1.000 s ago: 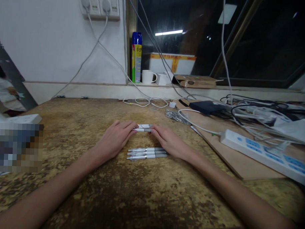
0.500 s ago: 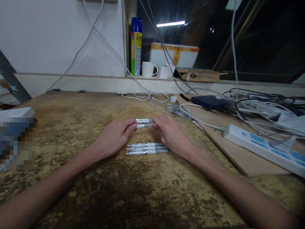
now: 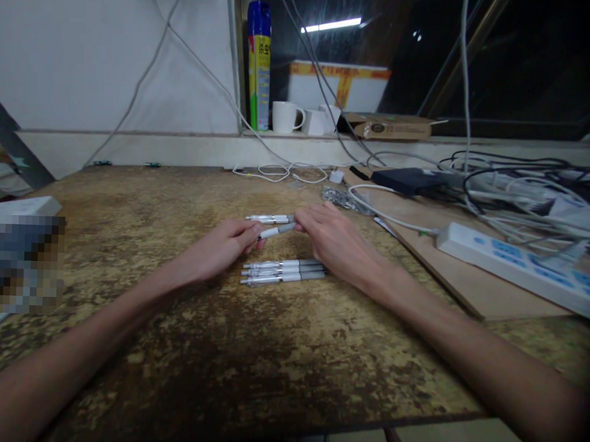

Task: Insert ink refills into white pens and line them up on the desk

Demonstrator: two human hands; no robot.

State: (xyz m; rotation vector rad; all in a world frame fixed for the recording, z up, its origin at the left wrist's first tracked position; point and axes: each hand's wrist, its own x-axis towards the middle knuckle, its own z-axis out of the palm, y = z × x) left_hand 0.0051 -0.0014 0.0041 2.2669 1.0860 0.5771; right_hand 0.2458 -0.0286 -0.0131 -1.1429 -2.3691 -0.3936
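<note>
My left hand (image 3: 221,245) and my right hand (image 3: 333,242) pinch the two ends of a white and grey pen (image 3: 277,231), held slightly tilted just above the worn table (image 3: 184,346). Just behind it, another pen (image 3: 268,218) lies flat on the table. Nearer to me, three like pens (image 3: 283,273) lie side by side between my wrists. Both hands have their fingers closed on the held pen.
A white power strip (image 3: 516,268) lies on a wooden board (image 3: 462,288) at the right, among tangled cables (image 3: 509,190). A spray can (image 3: 258,65), a mug (image 3: 284,116) and a flat box (image 3: 390,127) stand on the sill. A white box (image 3: 22,206) sits at the left.
Both hands drew one pen slightly toward me and lifted it, tilting it; the other pen stayed behind on the table. The view has tipped downward.
</note>
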